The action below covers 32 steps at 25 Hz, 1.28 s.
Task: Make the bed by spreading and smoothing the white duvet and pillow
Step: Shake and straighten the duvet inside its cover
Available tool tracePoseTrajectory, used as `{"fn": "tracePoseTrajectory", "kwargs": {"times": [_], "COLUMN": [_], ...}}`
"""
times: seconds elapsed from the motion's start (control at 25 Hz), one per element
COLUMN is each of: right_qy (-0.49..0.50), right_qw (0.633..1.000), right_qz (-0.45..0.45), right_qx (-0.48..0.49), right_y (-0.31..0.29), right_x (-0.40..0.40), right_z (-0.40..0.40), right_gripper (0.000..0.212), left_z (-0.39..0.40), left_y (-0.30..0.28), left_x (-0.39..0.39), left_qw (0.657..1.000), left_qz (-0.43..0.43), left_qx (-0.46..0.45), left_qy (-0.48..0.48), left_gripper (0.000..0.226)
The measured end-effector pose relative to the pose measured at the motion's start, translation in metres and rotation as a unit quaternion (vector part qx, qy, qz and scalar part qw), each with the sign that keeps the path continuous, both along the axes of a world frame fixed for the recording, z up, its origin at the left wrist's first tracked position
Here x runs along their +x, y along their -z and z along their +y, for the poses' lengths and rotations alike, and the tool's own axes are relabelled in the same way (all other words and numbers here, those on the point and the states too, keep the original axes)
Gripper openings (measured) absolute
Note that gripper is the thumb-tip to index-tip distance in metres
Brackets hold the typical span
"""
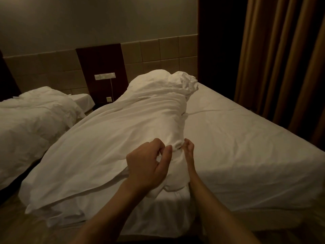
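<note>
While bunched lengthwise along bed [246,138] at frame centre, white duvet [112,138] lay creased, left half draping bed edge; left hand [147,166] and right hand [189,148] fingers pinched its near gathered end.

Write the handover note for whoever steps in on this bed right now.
Left hand and right hand both pinch the near end of the white duvet.
The duvet lies bunched along the left half of the bed, heaped at the headboard end; the right half is bare sheet.
No pillow can be told apart.
Done: near end gathered.
Left: spread, smooth, then set the pillow.
</note>
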State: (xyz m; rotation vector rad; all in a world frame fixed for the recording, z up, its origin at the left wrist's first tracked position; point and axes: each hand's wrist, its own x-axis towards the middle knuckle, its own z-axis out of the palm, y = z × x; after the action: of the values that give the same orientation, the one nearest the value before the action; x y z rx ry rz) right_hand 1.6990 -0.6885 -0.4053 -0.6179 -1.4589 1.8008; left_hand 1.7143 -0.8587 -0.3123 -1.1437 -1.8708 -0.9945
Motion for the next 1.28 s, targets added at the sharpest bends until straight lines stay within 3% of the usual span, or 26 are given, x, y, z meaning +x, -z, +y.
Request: {"fn": "tracePoseTrajectory", "kwargs": {"times": [0.08,0.24,0.4,0.52,0.6,0.72,0.8,0.88,0.96,1.16,1.28], "right_qy": [0.008,0.118,0.205,0.272,0.279,0.283,0.257,0.237,0.229,0.215,0.152], "right_qw": [1.000,0.993,0.976,0.951,0.946,0.951,0.964,0.969,0.973,0.975,0.965], "right_qz": [0.010,-0.008,0.063,0.126,0.148,0.124,0.061,0.023,0.012,0.039,0.076], "right_qx": [-0.019,-0.021,0.021,0.077,0.078,0.010,-0.038,-0.062,-0.040,0.037,0.201], "right_y": [-0.006,-0.023,-0.095,-0.174,-0.194,-0.125,-0.045,-0.002,-0.002,-0.023,-0.073], "right_x": [-0.006,-0.009,0.004,0.006,0.006,0.021,0.039,0.056,0.065,0.083,0.092], "right_z": [-0.011,-0.003,0.018,0.031,0.028,0.005,-0.012,-0.013,-0.006,-0.018,-0.048], "right_gripper": [0.030,0.071,0.049,0.049,0.048,0.046,0.042,0.037,0.032,0.019,0.025], "left_z": [0.001,0.001,0.005,0.014,0.017,0.011,0.007,0.005,0.004,-0.001,-0.013], "left_y": [-0.003,-0.013,-0.034,-0.074,-0.103,-0.105,-0.067,-0.022,0.000,-0.006,-0.022], "left_x": [-0.001,-0.004,-0.013,-0.025,-0.028,-0.031,-0.024,-0.012,-0.005,0.005,0.000], "left_qw": [1.000,0.999,0.999,0.996,0.992,0.993,0.997,0.998,0.998,0.997,0.992], "left_qz": [0.006,0.022,0.007,-0.027,-0.058,-0.078,-0.070,-0.043,-0.035,-0.052,-0.094], "left_qx": [0.011,0.028,0.044,0.069,0.099,0.078,0.007,-0.041,-0.027,-0.001,0.025], "left_qy": [0.003,-0.010,-0.019,-0.043,-0.041,-0.029,-0.001,0.035,0.047,0.064,0.078], "left_gripper": [0.058,0.053,0.052,0.047,0.045,0.044,0.042,0.038,0.035,0.036,0.039]}}
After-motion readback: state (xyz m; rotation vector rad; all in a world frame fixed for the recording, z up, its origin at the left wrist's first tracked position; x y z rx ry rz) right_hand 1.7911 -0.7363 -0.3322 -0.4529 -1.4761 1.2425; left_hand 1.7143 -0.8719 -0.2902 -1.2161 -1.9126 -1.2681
